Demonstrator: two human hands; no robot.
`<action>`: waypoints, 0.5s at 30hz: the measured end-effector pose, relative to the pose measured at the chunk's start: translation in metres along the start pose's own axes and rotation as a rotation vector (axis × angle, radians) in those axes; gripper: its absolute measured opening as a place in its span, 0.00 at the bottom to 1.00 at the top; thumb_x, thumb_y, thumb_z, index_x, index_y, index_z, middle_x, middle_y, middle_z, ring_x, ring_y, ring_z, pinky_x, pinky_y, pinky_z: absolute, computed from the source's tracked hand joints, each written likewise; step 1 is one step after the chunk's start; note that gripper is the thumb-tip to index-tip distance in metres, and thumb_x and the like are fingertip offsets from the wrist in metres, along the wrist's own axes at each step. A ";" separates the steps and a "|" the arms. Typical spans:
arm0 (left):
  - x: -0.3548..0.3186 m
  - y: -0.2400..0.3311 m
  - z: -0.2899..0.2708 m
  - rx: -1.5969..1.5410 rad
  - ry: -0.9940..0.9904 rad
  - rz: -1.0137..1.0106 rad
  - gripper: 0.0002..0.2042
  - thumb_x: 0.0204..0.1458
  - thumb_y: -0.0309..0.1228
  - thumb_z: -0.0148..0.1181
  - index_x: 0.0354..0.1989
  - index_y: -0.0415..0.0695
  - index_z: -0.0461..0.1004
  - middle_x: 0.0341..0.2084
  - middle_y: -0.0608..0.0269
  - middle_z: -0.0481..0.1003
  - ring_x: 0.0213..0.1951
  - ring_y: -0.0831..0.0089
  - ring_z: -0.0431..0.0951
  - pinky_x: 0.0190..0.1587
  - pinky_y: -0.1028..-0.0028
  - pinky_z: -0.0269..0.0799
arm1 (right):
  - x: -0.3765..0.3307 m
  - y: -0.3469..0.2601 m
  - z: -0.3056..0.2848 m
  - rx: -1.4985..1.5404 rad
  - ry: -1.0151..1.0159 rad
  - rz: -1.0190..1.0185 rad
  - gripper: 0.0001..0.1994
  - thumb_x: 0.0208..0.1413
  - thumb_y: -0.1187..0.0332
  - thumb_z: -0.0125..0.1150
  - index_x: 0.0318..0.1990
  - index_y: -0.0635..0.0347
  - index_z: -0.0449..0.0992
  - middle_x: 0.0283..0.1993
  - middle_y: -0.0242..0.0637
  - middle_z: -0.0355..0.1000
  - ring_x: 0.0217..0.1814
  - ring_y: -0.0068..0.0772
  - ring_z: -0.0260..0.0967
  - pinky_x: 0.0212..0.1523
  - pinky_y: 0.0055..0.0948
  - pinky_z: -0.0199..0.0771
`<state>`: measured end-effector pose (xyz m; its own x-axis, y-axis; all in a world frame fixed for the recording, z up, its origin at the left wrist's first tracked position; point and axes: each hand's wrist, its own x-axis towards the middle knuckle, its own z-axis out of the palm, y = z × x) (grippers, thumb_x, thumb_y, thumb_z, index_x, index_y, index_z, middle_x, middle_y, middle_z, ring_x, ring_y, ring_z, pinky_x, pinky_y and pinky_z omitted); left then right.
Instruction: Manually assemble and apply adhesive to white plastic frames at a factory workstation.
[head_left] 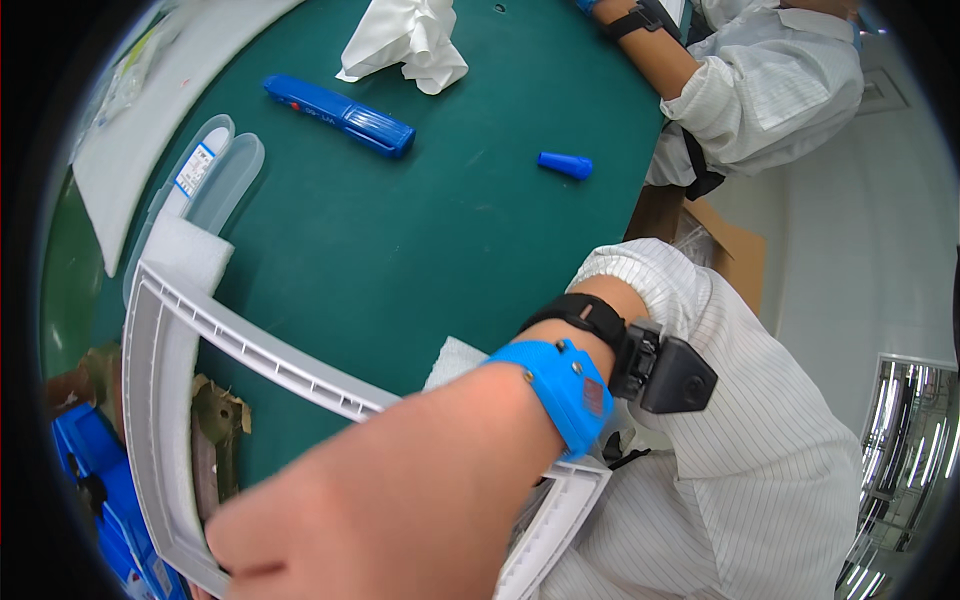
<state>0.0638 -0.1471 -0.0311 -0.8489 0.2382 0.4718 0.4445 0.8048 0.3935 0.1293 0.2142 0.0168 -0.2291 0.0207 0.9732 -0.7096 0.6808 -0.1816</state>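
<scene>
My right hand [380, 500] reaches across the lower middle, its fingers curled closed near the lower left. What they hold, if anything, is hidden beneath the hand. Below it lies a white rectangular plastic frame [250, 345] with a ribbed edge, partly covered by my hand and forearm. A white foam block [190, 252] supports the frame's upper left corner, and another foam piece [455, 362] shows beside my wrist. At the bottom edge, by the frame's lower left corner, a sliver of skin may be my left hand [200, 593]; its fingers are not visible.
On the green table [420, 230] lie a blue marker pen [340, 115], a small blue tapered piece [565, 165], a crumpled white cloth [405, 45] and a clear plastic case [232, 185]. Blue bins [100, 470] stand lower left. Another person's arm [660, 60] rests at upper right.
</scene>
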 end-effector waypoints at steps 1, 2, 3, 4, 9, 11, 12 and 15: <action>0.002 0.004 -0.005 0.019 0.028 0.046 0.13 0.60 0.34 0.57 0.35 0.32 0.75 0.43 0.46 0.75 0.33 0.60 0.74 0.36 0.65 0.72 | -0.003 0.005 -0.002 0.068 -0.076 -0.046 0.15 0.46 0.64 0.64 0.14 0.50 0.66 0.18 0.22 0.61 0.27 0.26 0.62 0.28 0.27 0.61; 0.006 0.009 -0.009 0.029 0.080 0.085 0.13 0.60 0.34 0.57 0.35 0.32 0.75 0.43 0.46 0.75 0.33 0.60 0.74 0.36 0.65 0.72 | -0.005 0.010 -0.006 0.138 -0.149 -0.098 0.18 0.45 0.63 0.63 0.10 0.50 0.61 0.14 0.23 0.58 0.22 0.28 0.60 0.24 0.28 0.58; 0.009 0.016 -0.016 0.045 0.132 0.120 0.13 0.60 0.34 0.57 0.35 0.32 0.75 0.43 0.46 0.75 0.33 0.60 0.74 0.35 0.65 0.72 | -0.004 0.012 -0.007 0.147 -0.139 -0.121 0.15 0.42 0.63 0.63 0.12 0.50 0.64 0.15 0.23 0.61 0.23 0.27 0.64 0.25 0.27 0.60; 0.012 0.025 -0.022 -0.039 0.196 0.049 0.13 0.60 0.33 0.57 0.33 0.32 0.74 0.38 0.48 0.75 0.31 0.62 0.73 0.34 0.67 0.71 | -0.003 0.015 -0.011 0.158 -0.118 -0.140 0.15 0.42 0.63 0.63 0.12 0.50 0.64 0.15 0.23 0.61 0.23 0.27 0.64 0.25 0.27 0.60; 0.026 0.082 -0.050 -0.233 0.255 0.048 0.14 0.61 0.30 0.52 0.24 0.35 0.70 0.22 0.58 0.71 0.22 0.73 0.65 0.26 0.75 0.61 | 0.004 0.028 -0.019 0.097 -0.287 -0.112 0.07 0.34 0.71 0.62 0.21 0.50 0.68 0.21 0.24 0.60 0.28 0.26 0.65 0.27 0.27 0.64; 0.024 0.111 -0.062 -0.285 0.119 0.113 0.14 0.61 0.28 0.51 0.23 0.35 0.68 0.27 0.53 0.74 0.21 0.73 0.63 0.25 0.76 0.60 | 0.003 0.032 -0.018 0.110 -0.264 -0.146 0.07 0.34 0.71 0.62 0.23 0.51 0.69 0.22 0.25 0.61 0.29 0.26 0.65 0.27 0.27 0.65; 0.023 0.130 -0.066 -0.570 0.040 0.010 0.14 0.61 0.27 0.52 0.22 0.34 0.67 0.30 0.49 0.75 0.21 0.73 0.62 0.24 0.76 0.60 | 0.003 0.033 -0.017 0.092 -0.266 -0.146 0.08 0.35 0.70 0.62 0.25 0.51 0.70 0.22 0.25 0.62 0.29 0.27 0.66 0.28 0.28 0.66; 0.038 0.200 -0.066 -1.081 -0.513 0.146 0.19 0.58 0.40 0.47 0.35 0.35 0.76 0.53 0.42 0.74 0.29 0.79 0.70 0.38 0.79 0.63 | 0.004 0.035 -0.016 0.065 -0.262 -0.186 0.06 0.41 0.65 0.62 0.23 0.50 0.69 0.22 0.25 0.66 0.29 0.30 0.68 0.31 0.31 0.70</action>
<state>0.1393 -0.0129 0.1181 -0.6764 0.6750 0.2945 0.3473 -0.0603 0.9358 0.1143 0.2497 0.0163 -0.2494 -0.2945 0.9225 -0.7946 0.6068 -0.0211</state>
